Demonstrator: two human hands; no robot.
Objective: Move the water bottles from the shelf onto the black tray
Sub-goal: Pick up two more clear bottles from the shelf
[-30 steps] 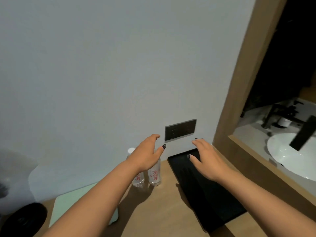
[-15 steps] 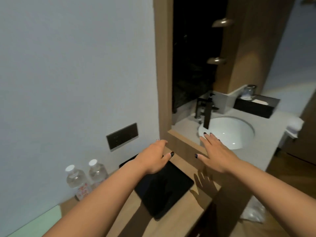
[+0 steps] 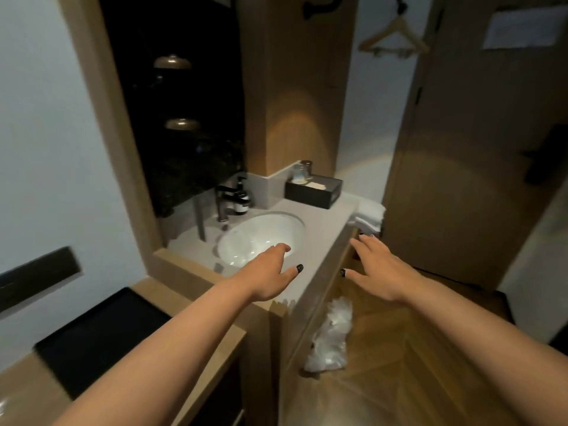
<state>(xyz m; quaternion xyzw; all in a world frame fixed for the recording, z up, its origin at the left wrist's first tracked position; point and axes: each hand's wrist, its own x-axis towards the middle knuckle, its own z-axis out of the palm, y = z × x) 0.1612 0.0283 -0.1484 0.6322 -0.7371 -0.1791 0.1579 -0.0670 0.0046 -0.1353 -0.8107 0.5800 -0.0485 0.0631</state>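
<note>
Head view: both hands, left and right, are held out with fingers spread, nothing held. No bottles are seen; the tray lies lower left. The shelf should be located first.

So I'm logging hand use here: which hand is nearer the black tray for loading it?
Left. The left hand hangs open over the sink, on the black tray's side; the right hand hangs open beyond the counter edge, farther away. No bottles visible.
</note>
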